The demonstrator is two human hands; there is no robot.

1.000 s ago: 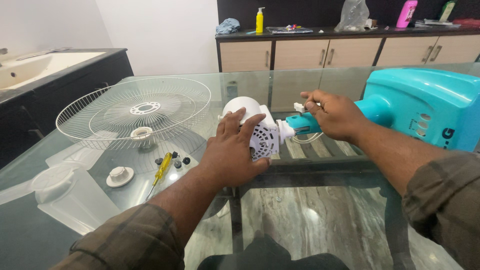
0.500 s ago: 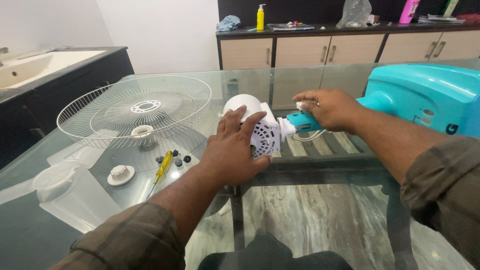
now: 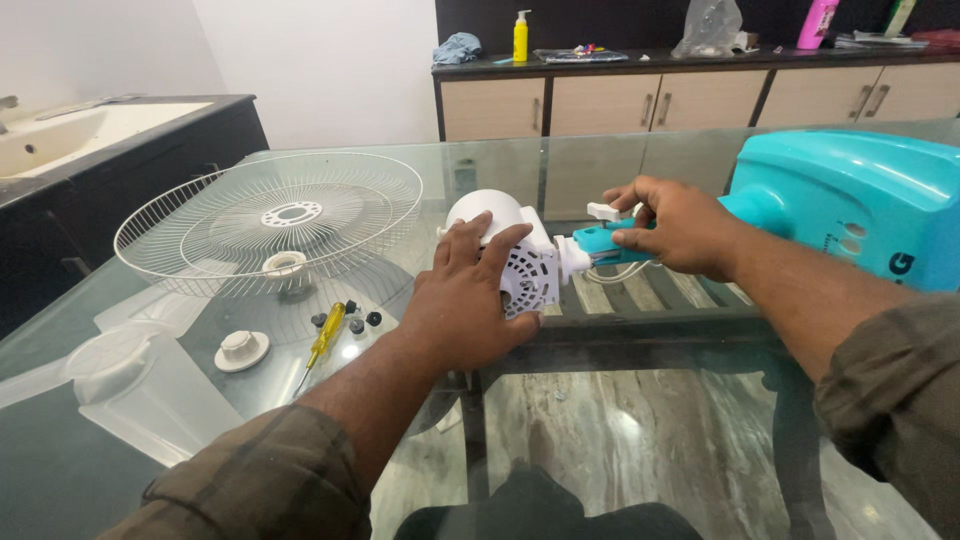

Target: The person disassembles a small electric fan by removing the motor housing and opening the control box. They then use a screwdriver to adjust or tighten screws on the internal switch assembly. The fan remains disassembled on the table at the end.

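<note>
On the glass table point(image 3: 640, 400), my left hand point(image 3: 465, 300) lay spread over the white motor housing point(image 3: 515, 255) at centre; my right hand point(image 3: 675, 225) pinched the teal neck point(image 3: 598, 240), steadying that joint.

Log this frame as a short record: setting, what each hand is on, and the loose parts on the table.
setting: glass table
left hand: palm down on white fan motor housing
right hand: gripping teal neck joint beside teal fan base
loose parts: wire fan guard, yellow screwdriver, black screws, white knob, clear fan blade
</note>
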